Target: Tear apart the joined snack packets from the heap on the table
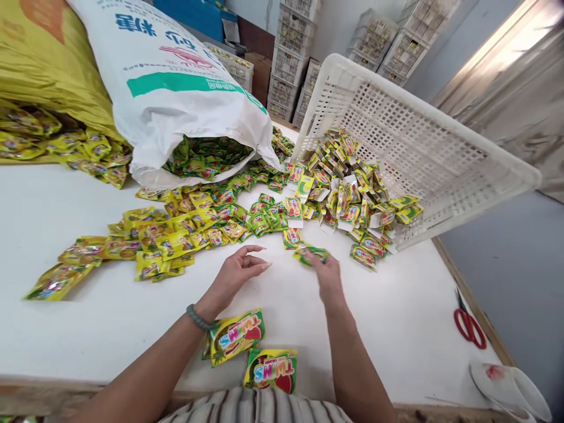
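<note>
My right hand (326, 276) is closed on a small green packet (311, 254), slightly blurred, above the white table (379, 341). My left hand (242, 271) hovers to its left, thumb and forefinger apart, with nothing between them. Beyond both hands, green packets (259, 220) spill from a white sack (194, 100), and yellow packets (163, 241) lie to the left. Small printed boxes (348, 200) are heaped at the mouth of a tipped white crate (409, 141). Two larger TWINS packs (238, 336) lie close to my body, one near my left wrist.
Red-handled scissors (469, 328) lie at the table's right edge, with a white cup-like container (511, 390) nearer me. A yellow sack (53, 64) with packets stands at the far left. Stacked crates (291, 53) stand behind the table.
</note>
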Demonstrator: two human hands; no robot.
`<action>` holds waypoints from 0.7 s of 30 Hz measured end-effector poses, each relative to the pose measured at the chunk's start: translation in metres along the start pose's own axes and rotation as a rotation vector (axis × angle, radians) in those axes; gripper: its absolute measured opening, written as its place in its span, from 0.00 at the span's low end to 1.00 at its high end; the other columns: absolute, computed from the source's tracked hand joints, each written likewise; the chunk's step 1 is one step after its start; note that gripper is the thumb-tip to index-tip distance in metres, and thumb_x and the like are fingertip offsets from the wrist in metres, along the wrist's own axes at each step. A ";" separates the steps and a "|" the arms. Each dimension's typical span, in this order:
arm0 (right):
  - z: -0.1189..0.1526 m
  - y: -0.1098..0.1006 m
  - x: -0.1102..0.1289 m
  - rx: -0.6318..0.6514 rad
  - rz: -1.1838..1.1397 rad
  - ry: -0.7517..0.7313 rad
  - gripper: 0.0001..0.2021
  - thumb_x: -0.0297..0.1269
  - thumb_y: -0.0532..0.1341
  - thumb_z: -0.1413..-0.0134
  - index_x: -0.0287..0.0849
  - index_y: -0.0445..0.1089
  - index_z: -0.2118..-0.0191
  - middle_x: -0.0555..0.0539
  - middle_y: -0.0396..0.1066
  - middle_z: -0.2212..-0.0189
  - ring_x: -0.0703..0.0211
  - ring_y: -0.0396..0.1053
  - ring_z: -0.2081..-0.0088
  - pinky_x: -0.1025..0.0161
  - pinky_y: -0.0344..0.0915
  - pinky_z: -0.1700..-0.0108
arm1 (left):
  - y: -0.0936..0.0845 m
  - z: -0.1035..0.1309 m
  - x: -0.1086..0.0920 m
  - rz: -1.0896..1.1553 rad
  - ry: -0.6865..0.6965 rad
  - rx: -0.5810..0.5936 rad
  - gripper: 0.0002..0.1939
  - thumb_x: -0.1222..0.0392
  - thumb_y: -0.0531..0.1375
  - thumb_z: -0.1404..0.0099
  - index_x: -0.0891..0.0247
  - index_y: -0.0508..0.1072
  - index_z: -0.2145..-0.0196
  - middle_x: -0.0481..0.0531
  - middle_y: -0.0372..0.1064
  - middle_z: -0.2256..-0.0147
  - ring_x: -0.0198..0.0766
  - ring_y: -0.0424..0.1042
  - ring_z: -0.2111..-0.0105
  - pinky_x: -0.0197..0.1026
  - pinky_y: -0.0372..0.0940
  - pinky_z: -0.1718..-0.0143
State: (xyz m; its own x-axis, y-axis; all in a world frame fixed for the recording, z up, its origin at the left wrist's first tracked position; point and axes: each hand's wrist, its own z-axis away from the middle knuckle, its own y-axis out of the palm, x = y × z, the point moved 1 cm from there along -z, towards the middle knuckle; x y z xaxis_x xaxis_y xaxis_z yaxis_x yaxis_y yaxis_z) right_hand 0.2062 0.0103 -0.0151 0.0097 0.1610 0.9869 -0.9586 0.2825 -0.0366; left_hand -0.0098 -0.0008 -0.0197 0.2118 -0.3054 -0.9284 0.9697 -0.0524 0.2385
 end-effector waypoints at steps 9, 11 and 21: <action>-0.012 -0.039 -0.001 -0.023 0.419 0.025 0.11 0.43 0.67 0.58 0.41 0.76 0.69 0.49 0.77 0.73 0.54 0.72 0.68 0.61 0.64 0.66 | -0.008 -0.008 0.001 -0.333 0.151 -0.087 0.24 0.47 0.68 0.50 0.62 0.73 0.58 0.57 0.72 0.57 0.44 0.72 0.61 0.46 0.67 0.58; -0.001 -0.025 0.005 0.126 0.438 -0.064 0.10 0.42 0.66 0.56 0.41 0.76 0.68 0.49 0.76 0.72 0.55 0.71 0.67 0.62 0.64 0.65 | -0.009 -0.006 -0.003 -0.405 0.205 -0.101 0.27 0.47 0.69 0.50 0.61 0.73 0.54 0.58 0.72 0.53 0.46 0.71 0.56 0.47 0.66 0.55; 0.017 0.019 0.002 0.297 0.051 -0.143 0.10 0.43 0.65 0.50 0.43 0.71 0.65 0.50 0.74 0.68 0.59 0.70 0.64 0.61 0.65 0.58 | -0.010 -0.004 -0.003 -0.416 0.119 0.188 0.24 0.46 0.66 0.47 0.64 0.77 0.57 0.54 0.78 0.60 0.49 0.75 0.60 0.44 0.67 0.59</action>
State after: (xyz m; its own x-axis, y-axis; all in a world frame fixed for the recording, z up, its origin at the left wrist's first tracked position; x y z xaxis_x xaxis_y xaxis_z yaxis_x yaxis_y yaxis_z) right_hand 0.1836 0.0000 -0.0106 -0.0603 0.0280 0.9978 -0.9981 -0.0144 -0.0600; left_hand -0.0198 0.0040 -0.0205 -0.1673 -0.1115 -0.9796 0.9386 -0.3223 -0.1236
